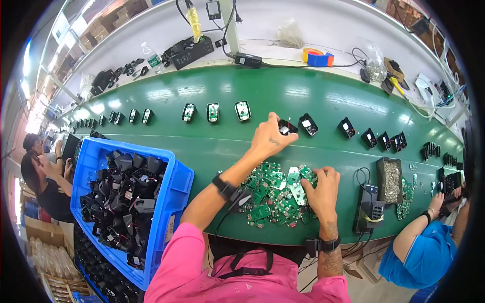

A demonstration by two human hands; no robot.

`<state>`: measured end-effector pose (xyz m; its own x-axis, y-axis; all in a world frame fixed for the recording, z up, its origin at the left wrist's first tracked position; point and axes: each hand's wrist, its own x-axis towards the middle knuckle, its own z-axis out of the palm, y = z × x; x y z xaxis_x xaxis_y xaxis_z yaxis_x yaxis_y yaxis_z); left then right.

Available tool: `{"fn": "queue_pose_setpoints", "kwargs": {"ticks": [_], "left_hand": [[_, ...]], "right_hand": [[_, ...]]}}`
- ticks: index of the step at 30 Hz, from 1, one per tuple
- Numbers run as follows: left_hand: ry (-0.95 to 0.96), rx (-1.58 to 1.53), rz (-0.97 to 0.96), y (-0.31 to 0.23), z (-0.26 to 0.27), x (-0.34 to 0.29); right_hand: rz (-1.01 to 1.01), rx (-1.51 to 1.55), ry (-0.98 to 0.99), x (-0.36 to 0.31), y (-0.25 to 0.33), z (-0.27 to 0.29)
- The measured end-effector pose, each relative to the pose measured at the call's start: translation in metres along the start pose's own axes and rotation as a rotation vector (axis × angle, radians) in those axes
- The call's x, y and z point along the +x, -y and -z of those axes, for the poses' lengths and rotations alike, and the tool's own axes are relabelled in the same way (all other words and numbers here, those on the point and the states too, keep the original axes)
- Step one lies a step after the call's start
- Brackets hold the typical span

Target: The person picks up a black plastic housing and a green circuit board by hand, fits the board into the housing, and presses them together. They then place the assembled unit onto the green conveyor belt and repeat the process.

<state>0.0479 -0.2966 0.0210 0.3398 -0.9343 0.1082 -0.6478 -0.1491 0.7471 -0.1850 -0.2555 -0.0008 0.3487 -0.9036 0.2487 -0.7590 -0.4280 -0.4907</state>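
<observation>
My left hand (269, 138) reaches over the green bench and grips a small black plastic housing (288, 128) between thumb and fingers. A thin wire stands up from that housing. My right hand (323, 191) is at the right side of a heap of green circuit boards (268, 194), its fingers curled and its thumb bent inward around a green circuit board (308, 174). Another open black housing (307, 124) with a white part inside lies just right of my left hand. To its left, a housing (242, 110) has a green board seated in it.
A blue crate (177, 189) full of black housings stands at left. More housings (346, 128) line the bench both ways. A tray of small metal parts (389, 181) and a black device (371, 208) stand right of the heap. Co-workers sit at left and right (422, 250).
</observation>
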Motion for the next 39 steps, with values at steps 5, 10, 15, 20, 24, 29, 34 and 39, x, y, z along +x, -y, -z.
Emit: {"fn": "queue_pose_setpoints", "kwargs": {"ticks": [5,10,15,20,24,29,34,39], "left_hand": [[0.307,-0.682,0.149,-0.009,0.039,-0.073],[0.433,-0.558,0.057,-0.011,0.050,-0.137],[0.471,-0.409,0.016,-0.034,0.055,-0.151],[0.473,-0.359,0.005,-0.031,0.058,-0.146],[0.479,-0.385,0.020,-0.020,0.054,-0.149],[0.423,-0.678,0.040,-0.018,0.052,-0.160],[0.455,-1.080,0.081,-0.006,0.034,-0.169],[0.586,-1.137,0.187,-0.013,0.035,-0.175]], "right_hand": [[0.007,0.095,-0.037,0.003,0.000,0.002],[-0.195,0.692,0.090,0.000,0.011,0.012],[-0.430,1.696,0.470,-0.029,0.018,0.021],[-0.421,1.779,0.504,-0.044,0.024,0.022],[-0.308,1.660,0.515,-0.049,0.023,0.019],[-0.106,1.255,0.303,-0.048,0.043,0.031],[-0.130,1.172,0.322,-0.049,0.047,0.035],[-0.124,0.972,0.320,-0.057,0.050,0.032]]}}
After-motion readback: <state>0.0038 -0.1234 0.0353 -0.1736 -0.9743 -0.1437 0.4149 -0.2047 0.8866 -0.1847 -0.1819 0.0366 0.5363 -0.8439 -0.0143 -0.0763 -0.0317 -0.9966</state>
